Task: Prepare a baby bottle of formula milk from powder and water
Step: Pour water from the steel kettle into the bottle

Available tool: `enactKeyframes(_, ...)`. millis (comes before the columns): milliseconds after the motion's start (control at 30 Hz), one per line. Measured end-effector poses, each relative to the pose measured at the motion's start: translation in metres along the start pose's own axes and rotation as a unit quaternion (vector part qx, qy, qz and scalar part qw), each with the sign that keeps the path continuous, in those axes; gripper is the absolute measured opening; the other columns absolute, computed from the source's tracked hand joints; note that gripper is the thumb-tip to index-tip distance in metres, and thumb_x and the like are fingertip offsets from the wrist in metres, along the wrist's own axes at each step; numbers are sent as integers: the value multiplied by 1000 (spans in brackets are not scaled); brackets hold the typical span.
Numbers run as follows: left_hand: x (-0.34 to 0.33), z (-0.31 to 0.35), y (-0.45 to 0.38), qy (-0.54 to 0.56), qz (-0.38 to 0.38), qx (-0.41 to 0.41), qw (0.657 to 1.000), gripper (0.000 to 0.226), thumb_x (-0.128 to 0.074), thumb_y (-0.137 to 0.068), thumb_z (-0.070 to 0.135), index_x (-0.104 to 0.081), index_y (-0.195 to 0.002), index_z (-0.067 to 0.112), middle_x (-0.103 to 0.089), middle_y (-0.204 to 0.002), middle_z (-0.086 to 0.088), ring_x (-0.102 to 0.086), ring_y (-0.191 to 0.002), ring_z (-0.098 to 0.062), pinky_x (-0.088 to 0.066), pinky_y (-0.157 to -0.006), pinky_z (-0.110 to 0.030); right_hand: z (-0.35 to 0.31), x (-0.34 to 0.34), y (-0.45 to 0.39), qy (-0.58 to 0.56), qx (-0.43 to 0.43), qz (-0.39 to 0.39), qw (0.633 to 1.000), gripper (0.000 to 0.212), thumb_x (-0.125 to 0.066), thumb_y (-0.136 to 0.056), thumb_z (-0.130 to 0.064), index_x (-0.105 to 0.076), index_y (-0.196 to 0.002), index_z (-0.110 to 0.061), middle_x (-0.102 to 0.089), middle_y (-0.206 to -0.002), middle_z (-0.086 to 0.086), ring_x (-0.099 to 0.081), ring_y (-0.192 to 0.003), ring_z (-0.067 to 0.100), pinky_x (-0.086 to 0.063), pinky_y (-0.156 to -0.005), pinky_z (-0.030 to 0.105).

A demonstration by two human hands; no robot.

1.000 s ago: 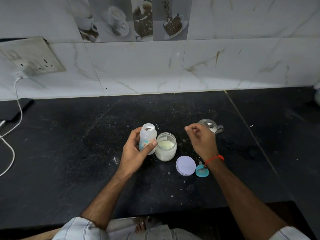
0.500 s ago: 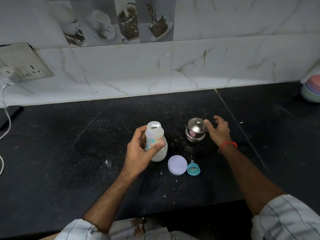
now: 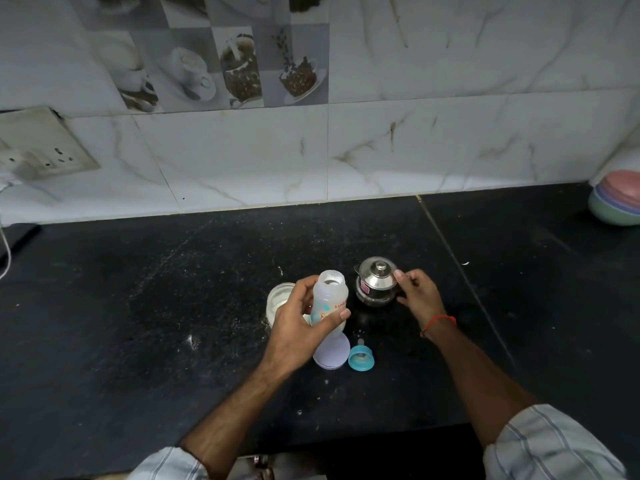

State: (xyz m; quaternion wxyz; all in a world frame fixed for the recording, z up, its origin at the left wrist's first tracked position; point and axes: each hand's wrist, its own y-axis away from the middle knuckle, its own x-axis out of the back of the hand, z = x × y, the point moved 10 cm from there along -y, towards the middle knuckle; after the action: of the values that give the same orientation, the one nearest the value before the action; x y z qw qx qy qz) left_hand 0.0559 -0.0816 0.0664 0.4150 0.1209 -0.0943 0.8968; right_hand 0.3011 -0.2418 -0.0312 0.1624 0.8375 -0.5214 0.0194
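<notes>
Left hand (image 3: pixel 298 327) wraps the open bottle (image 3: pixel 329 303), tilted slightly and held above the counter (image 3: pixel 138 341), white powder showing at its neck; right hand (image 3: pixel 417 296) curls its fingers onto the lidded steel pot (image 3: pixel 375 284), which stands on the counter just beside the bottle. Behind the left hand sits an open jar (image 3: pixel 278 301) of white powder, with a lid (image 3: pixel 332 351) and teal nipple ring (image 3: pixel 361 357) lying just in front. Bare black counter stretches wide to the left and back to the wall, and stacked bowls (image 3: pixel 616 199) sit well apart at the far right edge.

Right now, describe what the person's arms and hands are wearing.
Both forearms are bare. Light striped sleeves, rolled or short, end near the elbows: right sleeve, left sleeve. A red thread band circles the right wrist. No rings, watch or gloves show.
</notes>
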Motion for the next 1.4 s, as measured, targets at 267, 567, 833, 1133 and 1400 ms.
enactKeyframes(267,-40,-10,-10,-30,-14,16,999,58,-86,-81,39,-51,-127,38,-68,-123,19,-64,-117,-3,-58,-92,-28,-40,45,20,-107,57,11,993,15,-61,-102,-23,-56,-92,-14,-65,-95,12,-66,-91,19,-58,-75,42)
enactKeyframes(567,-71,1,-23,-51,-41,26,998,53,-84,-84,34,-48,-123,42,-59,-116,27,-57,-107,11,-45,-79,-8,-125,85,57,-9,179,-40,983,23,-66,-98,-35,-57,-81,-22,-59,-85,13,-57,-86,25,-54,-81,54)
enactKeyframes(833,-86,14,-22,-14,-60,26,998,56,-84,-85,28,-47,-124,44,-57,-125,23,-55,-109,6,-45,-73,-3,-168,80,85,174,280,-24,944,25,-65,-98,-32,-57,-83,-13,-55,-72,0,-48,-65,7,-42,-62,26)
enactKeyframes(1133,-85,16,-16,-3,-67,18,998,57,-85,-83,27,-52,-128,37,-61,-132,16,-57,-119,-4,-48,-78,-8,-203,52,108,333,348,-51,875,26,-62,-101,-33,-56,-86,-13,-53,-75,-5,-46,-69,8,-35,-62,19)
enactKeyframes(1400,-84,15,-12,5,-63,11,998,56,-87,-81,29,-55,-127,39,-64,-128,16,-59,-118,-4,-50,-84,-16,-212,31,116,422,360,-84,828,26,-54,-104,-39,-55,-90,-16,-50,-81,-9,-42,-79,2,-29,-66,16)
